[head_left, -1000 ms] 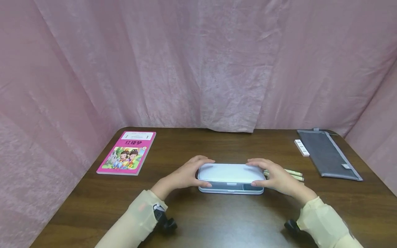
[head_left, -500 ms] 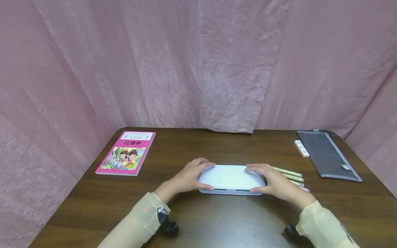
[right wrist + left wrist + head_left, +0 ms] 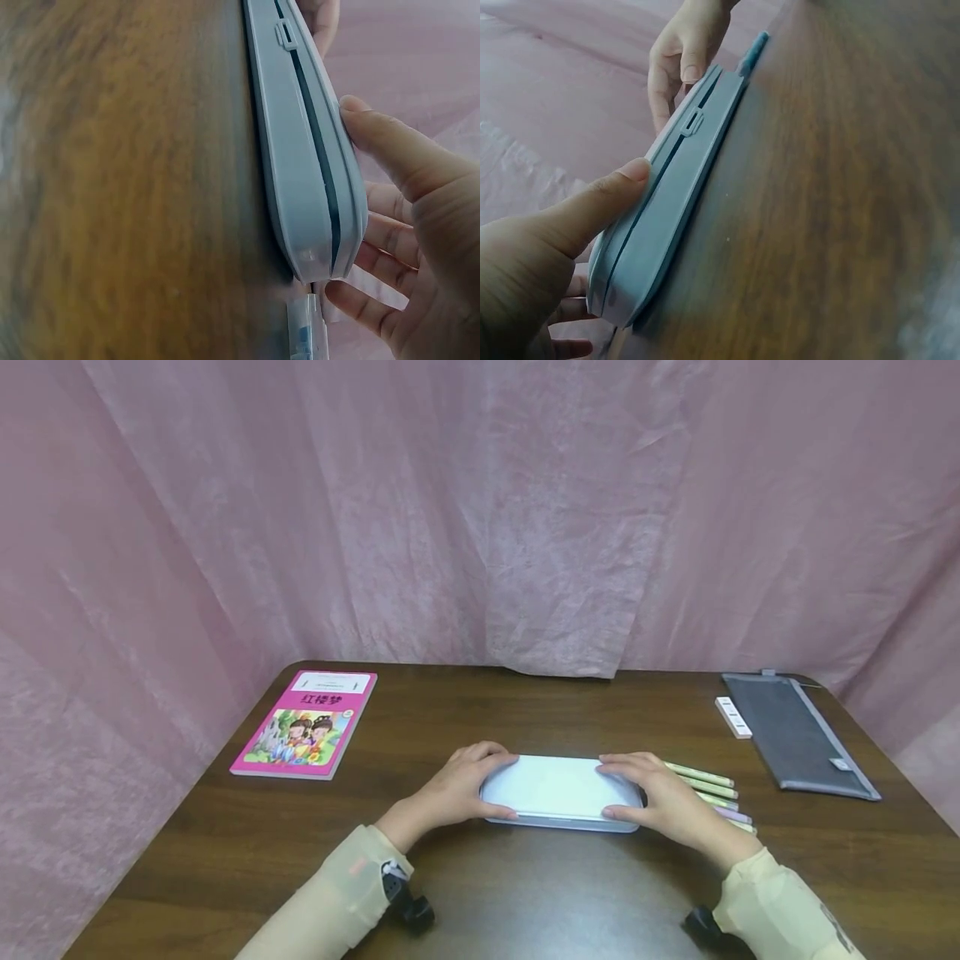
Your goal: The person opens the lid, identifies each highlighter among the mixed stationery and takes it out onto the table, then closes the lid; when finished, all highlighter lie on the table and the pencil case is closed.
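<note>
A white pencil case [image 3: 562, 785] lies flat on the table in front of me, its lid down over the base. A thin dark gap runs between lid and base around the latch [image 3: 692, 122], as both wrist views show. My left hand [image 3: 457, 785] grips the left end, thumb on the front edge of the lid and fingers toward the back. At the other end my right hand [image 3: 660, 797] holds the lid the same way, its thumb [image 3: 375, 131] along the front edge. The inside of the case is hidden.
Several pale green and purple pens [image 3: 712, 792] lie just right of the case, partly behind my right hand. A pink book [image 3: 307, 727] is at the back left. A grey mesh pouch [image 3: 802, 735] and a small white block [image 3: 733, 717] lie at the back right.
The case's lid has come down from standing partly raised to nearly meeting the base, with both hands on it. More of the pens now shows beside my right hand.
</note>
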Demonstrator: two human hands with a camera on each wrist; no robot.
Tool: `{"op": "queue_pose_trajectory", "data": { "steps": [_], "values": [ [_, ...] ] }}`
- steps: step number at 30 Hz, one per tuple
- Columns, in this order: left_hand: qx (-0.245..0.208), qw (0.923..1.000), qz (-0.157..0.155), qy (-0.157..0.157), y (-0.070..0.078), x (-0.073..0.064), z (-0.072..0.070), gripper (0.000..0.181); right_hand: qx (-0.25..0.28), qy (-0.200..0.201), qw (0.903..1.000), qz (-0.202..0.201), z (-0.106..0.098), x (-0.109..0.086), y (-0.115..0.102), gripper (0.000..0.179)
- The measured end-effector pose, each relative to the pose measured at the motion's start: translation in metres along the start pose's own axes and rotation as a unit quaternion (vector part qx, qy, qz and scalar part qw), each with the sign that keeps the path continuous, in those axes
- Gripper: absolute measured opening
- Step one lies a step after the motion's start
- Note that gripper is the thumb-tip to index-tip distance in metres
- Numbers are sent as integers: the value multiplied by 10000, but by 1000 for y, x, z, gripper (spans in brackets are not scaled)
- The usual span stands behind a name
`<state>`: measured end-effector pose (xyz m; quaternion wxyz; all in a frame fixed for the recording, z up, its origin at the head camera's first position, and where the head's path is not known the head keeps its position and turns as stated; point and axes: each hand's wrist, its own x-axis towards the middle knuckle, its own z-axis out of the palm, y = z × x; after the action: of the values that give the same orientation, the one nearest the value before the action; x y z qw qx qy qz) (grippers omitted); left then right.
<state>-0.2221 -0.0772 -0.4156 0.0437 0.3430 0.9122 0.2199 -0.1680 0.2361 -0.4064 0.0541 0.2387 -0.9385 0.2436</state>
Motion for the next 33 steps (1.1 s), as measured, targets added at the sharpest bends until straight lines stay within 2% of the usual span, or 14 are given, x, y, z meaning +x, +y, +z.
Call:
{"op": "queue_pose_trajectory", "data": {
  "steps": [8, 14, 22, 33],
  "values": [
    [31, 10000, 58, 42, 1, 2, 0, 80, -7, 53, 10000, 31, -1, -1, -1, 63],
    [71, 9999, 113, 76, 3, 2, 0, 81, -89, 226, 9997, -98, 1, -3, -1, 61],
    [59, 9999, 49, 66, 4, 1, 0, 81, -153, 342, 9991, -179, 3, -4, -2, 61],
    [120, 9999, 15, 96, 5, -3, 2, 83, -71, 216, 9997, -96, 8, -3, -3, 63]
  ]
}}
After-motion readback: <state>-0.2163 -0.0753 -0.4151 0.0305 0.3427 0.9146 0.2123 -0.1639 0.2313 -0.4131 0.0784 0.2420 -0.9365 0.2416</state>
